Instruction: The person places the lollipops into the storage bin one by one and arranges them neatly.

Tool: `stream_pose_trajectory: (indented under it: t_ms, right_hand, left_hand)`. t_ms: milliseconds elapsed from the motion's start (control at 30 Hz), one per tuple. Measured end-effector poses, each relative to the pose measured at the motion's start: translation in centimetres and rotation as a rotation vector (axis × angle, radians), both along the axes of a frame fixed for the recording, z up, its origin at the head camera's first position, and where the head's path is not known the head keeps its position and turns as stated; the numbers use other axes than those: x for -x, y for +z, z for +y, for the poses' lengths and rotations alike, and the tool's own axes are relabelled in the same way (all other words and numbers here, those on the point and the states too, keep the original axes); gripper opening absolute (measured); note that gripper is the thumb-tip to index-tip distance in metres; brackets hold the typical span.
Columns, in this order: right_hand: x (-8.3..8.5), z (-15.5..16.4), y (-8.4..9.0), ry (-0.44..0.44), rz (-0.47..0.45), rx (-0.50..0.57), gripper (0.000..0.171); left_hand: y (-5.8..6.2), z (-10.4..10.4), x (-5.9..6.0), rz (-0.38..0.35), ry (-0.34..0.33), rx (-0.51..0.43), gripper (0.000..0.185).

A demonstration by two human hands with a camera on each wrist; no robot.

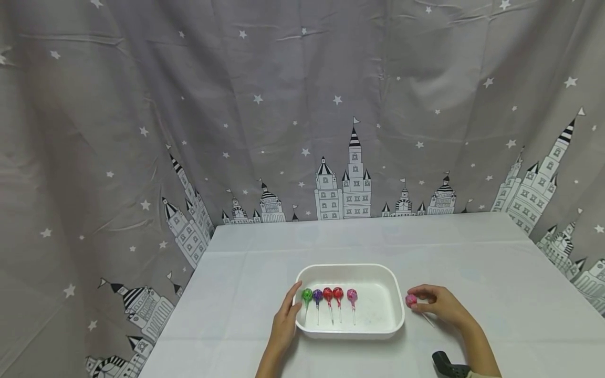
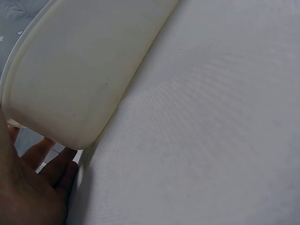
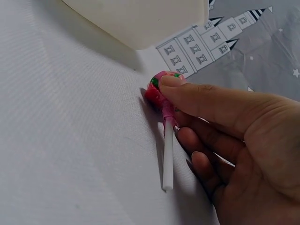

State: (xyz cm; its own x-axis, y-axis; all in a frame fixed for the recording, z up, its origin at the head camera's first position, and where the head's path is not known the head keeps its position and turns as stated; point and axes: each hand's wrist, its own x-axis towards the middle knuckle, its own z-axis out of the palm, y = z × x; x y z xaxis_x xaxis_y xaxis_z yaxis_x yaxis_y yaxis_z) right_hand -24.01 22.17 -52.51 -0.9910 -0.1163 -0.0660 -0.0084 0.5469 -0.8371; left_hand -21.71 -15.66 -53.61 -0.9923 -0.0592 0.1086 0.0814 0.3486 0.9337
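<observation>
Beside the right end of the white tray (image 1: 385,335), my right hand (image 1: 439,304) pinches a pink lollipop (image 1: 410,300) by its wrapped head. In the right wrist view, the thumb lies over the lollipop's pink, red and green wrapper (image 3: 155,96), and its white stick (image 3: 168,154) points toward me, close to the table. My left hand (image 1: 283,320) grips the tray's left end, thumb over the rim and fingers along the outer wall (image 2: 70,79). Inside the tray stand in a row a green lollipop (image 1: 307,295), a purple one (image 1: 317,295), two red ones (image 1: 328,294) and a pink one (image 1: 352,295).
A white cloth covers the table (image 1: 246,294). Behind it hangs a grey curtain (image 1: 283,105) printed with castles and stars. A dark strap-like object (image 1: 449,365) sits at my right wrist.
</observation>
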Motion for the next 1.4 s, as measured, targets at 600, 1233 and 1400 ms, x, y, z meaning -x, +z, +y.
stream_pose_trajectory:
  t_ms: [600, 1233, 1400]
  right_hand:
    - [-0.1, 0.2, 0.0, -0.007, 0.043, -0.027, 0.039]
    - [-0.4, 0.1, 2.4, 0.002, 0.068, 0.131, 0.04]
    - [-0.1, -0.1, 3.6, 0.016, 0.119, 0.177, 0.041]
  left_hand:
    - [0.0, 0.1, 0.0, 0.01, -0.002, 0.011, 0.043]
    - [-0.1, 0.1, 0.0, 0.014, 0.009, 0.011, 0.044]
    - [0.0, 0.0, -0.1, 0.003, 0.003, 0.009, 0.043]
